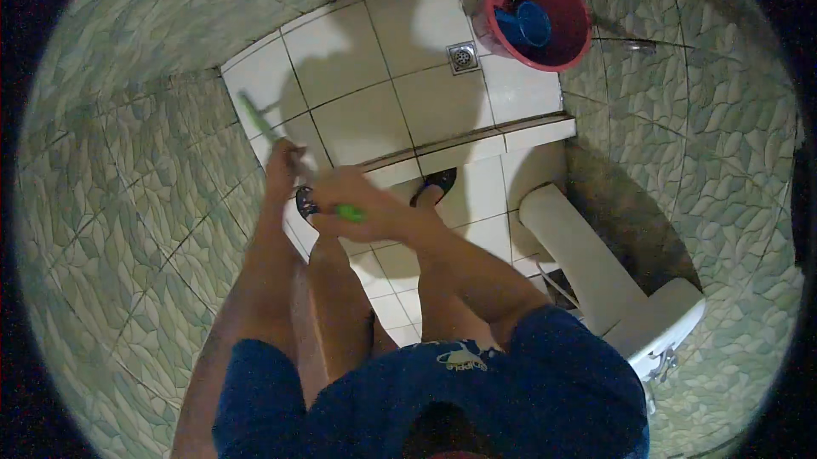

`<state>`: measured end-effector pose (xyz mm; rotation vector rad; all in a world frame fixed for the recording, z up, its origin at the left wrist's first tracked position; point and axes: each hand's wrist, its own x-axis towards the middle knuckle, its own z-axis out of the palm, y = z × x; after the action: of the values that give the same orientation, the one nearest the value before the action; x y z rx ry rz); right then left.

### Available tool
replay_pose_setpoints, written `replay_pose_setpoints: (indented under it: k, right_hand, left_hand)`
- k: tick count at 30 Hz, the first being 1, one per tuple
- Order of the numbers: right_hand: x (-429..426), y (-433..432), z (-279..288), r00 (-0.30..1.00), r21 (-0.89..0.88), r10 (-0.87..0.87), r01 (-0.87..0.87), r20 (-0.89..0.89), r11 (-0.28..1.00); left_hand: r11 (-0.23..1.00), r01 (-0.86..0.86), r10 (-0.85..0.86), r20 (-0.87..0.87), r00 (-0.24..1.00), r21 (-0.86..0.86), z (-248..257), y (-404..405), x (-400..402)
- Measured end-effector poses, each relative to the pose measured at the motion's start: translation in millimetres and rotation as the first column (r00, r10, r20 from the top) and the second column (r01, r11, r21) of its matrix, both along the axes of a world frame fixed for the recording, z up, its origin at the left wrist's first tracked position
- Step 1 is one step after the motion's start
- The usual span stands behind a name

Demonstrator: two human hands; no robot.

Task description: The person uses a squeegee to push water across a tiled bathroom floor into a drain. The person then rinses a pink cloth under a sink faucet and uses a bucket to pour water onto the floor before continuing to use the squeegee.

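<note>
My left hand (285,165) is closed around a long, light green object (256,116) that points up and to the left over the floor tiles. My right hand (364,204), blurred, is closed close beside it, with a brighter green piece (350,212) showing at its fingers. Whether both green parts belong to one tool, I cannot tell. Both hands are above my feet, which wear dark patterned slippers (440,183). A pale blurred bit lies between the hands.
A raised tiled curb (440,156) crosses the floor ahead. Beyond it are a square metal floor drain (463,58) and a red bucket (584,25) holding a blue dipper (533,24). A pedestal sink (587,255) stands at right. Patterned tile walls (159,204) enclose both sides.
</note>
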<state>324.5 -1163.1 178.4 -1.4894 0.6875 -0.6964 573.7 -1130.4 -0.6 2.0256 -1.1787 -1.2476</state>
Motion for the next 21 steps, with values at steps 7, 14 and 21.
replay_pose_setpoints:
  k: [7, 14, 21]
  right_hand:
    - [50, 21, -90, 0.959, 0.055, -0.278, 0.275, 0.056, 0.960]
    - [-202, 32, 52, 0.822, 0.125, -0.504, 0.548, -0.265, 0.827]
    - [-151, 19, 103, 0.935, -0.272, -0.263, 0.196, -0.239, 0.942]
  left_hand:
    - [0.974, 0.223, -0.212, 0.171, 0.962, -0.045, -49, -12, 36]
    - [0.849, 0.520, -0.451, 0.377, 0.809, -0.100, 35, -15, -269]
    - [0.785, 0.584, -0.553, 0.188, 0.811, -0.210, 101, -18, -212]
